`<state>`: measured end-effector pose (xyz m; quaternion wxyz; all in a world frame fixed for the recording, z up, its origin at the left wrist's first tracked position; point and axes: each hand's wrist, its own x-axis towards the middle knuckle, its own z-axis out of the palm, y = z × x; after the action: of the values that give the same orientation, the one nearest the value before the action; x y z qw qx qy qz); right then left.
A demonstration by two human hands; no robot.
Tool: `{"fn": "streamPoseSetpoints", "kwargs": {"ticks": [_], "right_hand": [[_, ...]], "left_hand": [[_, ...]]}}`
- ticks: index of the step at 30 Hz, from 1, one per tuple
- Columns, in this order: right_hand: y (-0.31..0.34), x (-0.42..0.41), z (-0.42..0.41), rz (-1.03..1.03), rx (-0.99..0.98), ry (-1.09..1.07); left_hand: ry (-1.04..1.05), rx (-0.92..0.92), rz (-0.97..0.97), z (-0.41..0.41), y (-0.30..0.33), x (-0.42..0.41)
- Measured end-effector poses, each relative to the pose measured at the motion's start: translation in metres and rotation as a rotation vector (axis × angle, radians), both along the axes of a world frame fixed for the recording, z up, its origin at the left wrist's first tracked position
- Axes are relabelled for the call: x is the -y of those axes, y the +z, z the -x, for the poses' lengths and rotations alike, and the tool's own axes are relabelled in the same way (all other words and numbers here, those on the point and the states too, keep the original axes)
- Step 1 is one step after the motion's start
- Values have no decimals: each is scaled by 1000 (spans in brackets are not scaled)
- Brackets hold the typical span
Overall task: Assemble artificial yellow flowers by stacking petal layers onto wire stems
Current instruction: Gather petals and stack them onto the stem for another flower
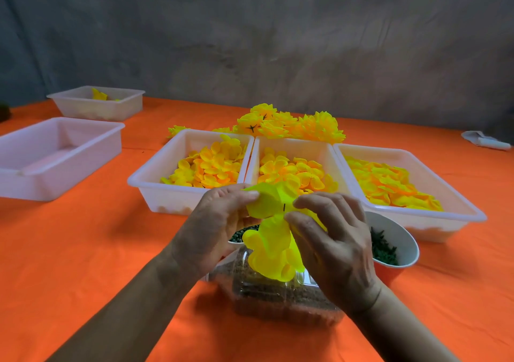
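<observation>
A bright yellow petal layer [271, 233] is held up between both hands above the table's middle. A thin dark wire stem tip [284, 207] pokes through its centre. My left hand [217, 222] grips the petal's left edge, thumb on top. My right hand [331, 239] pinches the petal from the right beside the wire. Three white trays of loose yellow petals stand behind: left [155, 179], middle [256, 150], right [456, 205]. Finished yellow flowers [292, 123] lie piled behind the trays.
A clear plastic box of brown bits [278, 295] sits under my hands. A white cup with dark green pieces [400, 239] stands at right; another shows behind the petal [244, 233]. Two more white trays are at far left [55, 155], [97, 102]. The tablecloth is orange.
</observation>
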<state>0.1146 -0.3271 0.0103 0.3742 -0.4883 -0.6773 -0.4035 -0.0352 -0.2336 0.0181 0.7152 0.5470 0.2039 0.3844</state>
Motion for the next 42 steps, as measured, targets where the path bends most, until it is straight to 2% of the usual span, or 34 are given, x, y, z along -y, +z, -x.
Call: {"fn": "streamPoseSetpoints", "kwargs": {"ticks": [4, 8, 11, 13, 15, 18, 20, 22, 26, 34, 38, 42], "right_hand": [[0, 2, -1, 50, -92, 58], [4, 0, 6, 84, -399, 145], [10, -4, 11, 77, -483, 155], [15, -6, 15, 83, -579, 179], [21, -5, 17, 131, -892, 321], [33, -5, 9, 352, -1465, 548], [41, -6, -1, 471, -1731, 571], [47, -7, -6, 494, -1901, 621], [53, -5, -8, 556, -1981, 690], [52, 4, -6, 754, -1922, 763], [54, 8, -7, 747, -1905, 797], [54, 8, -6, 758, -1977, 832]], "left_hand": [[-36, 82, 98, 8, -9, -2], [11, -95, -174, 7, -12, 7], [103, -268, -390, -1, -18, 13], [163, -314, -465, -5, -18, 16], [222, -335, -494, -6, -18, 16], [259, -332, -481, -4, -12, 11], [263, -243, -433, -3, -2, 7], [268, -157, -385, -4, 12, 5], [228, -143, -291, -12, 34, 3], [109, -73, -4, -29, 54, 8], [110, -72, 20, -27, 53, 8], [100, -1, 65, -26, 51, 7]]}}
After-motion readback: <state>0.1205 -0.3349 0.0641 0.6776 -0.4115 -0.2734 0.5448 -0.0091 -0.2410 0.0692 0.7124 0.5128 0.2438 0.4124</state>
